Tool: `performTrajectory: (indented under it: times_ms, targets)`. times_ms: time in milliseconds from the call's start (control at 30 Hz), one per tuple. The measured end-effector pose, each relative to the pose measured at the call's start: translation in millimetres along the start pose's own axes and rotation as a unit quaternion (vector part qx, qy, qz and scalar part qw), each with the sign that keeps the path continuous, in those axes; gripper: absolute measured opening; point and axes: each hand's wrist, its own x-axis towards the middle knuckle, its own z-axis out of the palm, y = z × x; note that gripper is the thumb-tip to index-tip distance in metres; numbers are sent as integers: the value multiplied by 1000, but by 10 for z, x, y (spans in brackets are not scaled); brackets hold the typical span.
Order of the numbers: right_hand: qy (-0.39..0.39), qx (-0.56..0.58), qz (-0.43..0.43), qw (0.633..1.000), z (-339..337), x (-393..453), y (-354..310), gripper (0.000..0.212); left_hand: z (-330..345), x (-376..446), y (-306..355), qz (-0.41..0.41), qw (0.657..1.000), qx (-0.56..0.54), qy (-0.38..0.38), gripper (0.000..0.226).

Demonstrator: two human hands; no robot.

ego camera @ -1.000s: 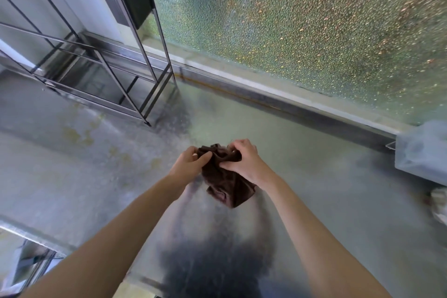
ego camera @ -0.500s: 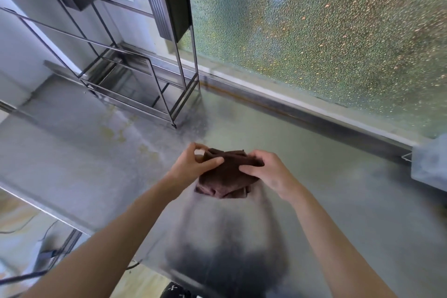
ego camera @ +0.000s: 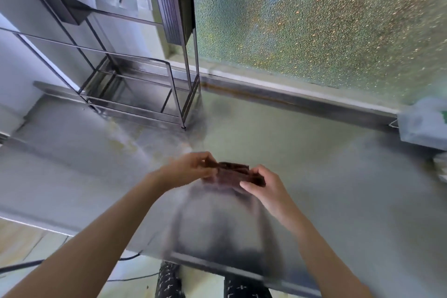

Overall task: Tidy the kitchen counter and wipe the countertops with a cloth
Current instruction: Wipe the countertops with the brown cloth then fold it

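Note:
A dark brown cloth (ego camera: 233, 173) is bunched into a flat fold between both hands, just above the steel countertop (ego camera: 314, 176). My left hand (ego camera: 191, 169) pinches its left end with thumb and fingers. My right hand (ego camera: 263, 186) grips its right end from the near side. The lower part of the cloth is blurred, so I cannot tell whether it touches the counter. Yellowish stains (ego camera: 121, 145) mark the counter to the left of the hands.
A black wire rack (ego camera: 135, 94) stands at the back left on the counter. Textured glass (ego camera: 314, 19) rises behind a metal ledge (ego camera: 302, 101). A pale box (ego camera: 423, 126) sits at the right edge. The counter's front edge (ego camera: 217, 264) is near my legs.
The cloth hung loosely from both hands a second ago; now it is gathered into a flatter, wider fold. The hands have spread apart slightly and the view has tilted up.

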Motion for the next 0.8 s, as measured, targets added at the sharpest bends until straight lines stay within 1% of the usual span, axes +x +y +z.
performTrajectory:
  times_ms: [67, 100, 133, 167, 200, 233, 267, 300, 333, 367, 400, 433, 467, 500, 533, 567, 667, 733, 800]
  targets:
    - [-41, -14, 64, 997, 226, -232, 243, 12, 11, -75, -221, -52, 990, 93, -94, 4]
    - [-62, -15, 93, 994, 326, -332, 326, 14, 22, -116, -332, -75, 980, 125, -137, 10]
    - [-70, -5, 120, 990, 404, -392, 369, 17, 43, -152, -418, -96, 972, 137, -165, 15]
    - [-58, 11, 137, 989, 469, -415, 384, 15, 72, -175, -492, -114, 970, 130, -170, 17]
    - [-31, 20, 147, 988, 517, -397, 397, 11, 109, -188, -533, -124, 975, 107, -148, 18]
    - [14, 9, 150, 989, 548, -344, 397, 10, 144, -174, -566, -126, 984, 80, -96, 19]
    - [74, -32, 157, 984, 574, -274, 393, 10, 179, -147, -584, -122, 991, 52, -26, 20]
    - [139, -100, 164, 971, 606, -201, 366, 9, 197, -112, -592, -114, 992, 30, 45, 22]
    - [211, -191, 161, 945, 645, -133, 343, 14, 199, -83, -589, -107, 989, 13, 101, 24]
    - [267, -288, 117, 912, 689, -76, 345, 22, 179, -58, -611, -98, 985, 14, 141, 26]
    - [275, -364, 45, 889, 742, -30, 367, 31, 139, -48, -656, -81, 982, 43, 168, 27]
    - [229, -418, -32, 879, 805, 10, 404, 40, 79, -62, -728, -60, 976, 95, 187, 28]
    - [138, -457, -91, 874, 865, 47, 453, 49, 8, -98, -810, -38, 966, 154, 204, 27]
    - [56, -479, -124, 867, 920, 75, 499, 54, -71, -139, -904, -17, 953, 205, 221, 27]
    - [4, -490, -131, 862, 978, 85, 549, 56, -148, -185, -994, -1, 942, 237, 238, 28]
    - [-9, -497, -124, 859, 1044, 75, 571, 58, -217, -227, -1076, 7, 934, 255, 252, 28]
    - [15, -491, -84, 867, 1393, -134, 619, 62, -360, -373, -1306, -20, 919, 298, 257, 32]
    - [34, -498, -121, 858, 1698, -347, 658, 66, -415, -469, -1452, -23, 908, 338, 245, 34]
    - [46, -518, -174, 836, 1871, -466, 708, 61, -457, -565, -1575, -23, 900, 371, 229, 37]
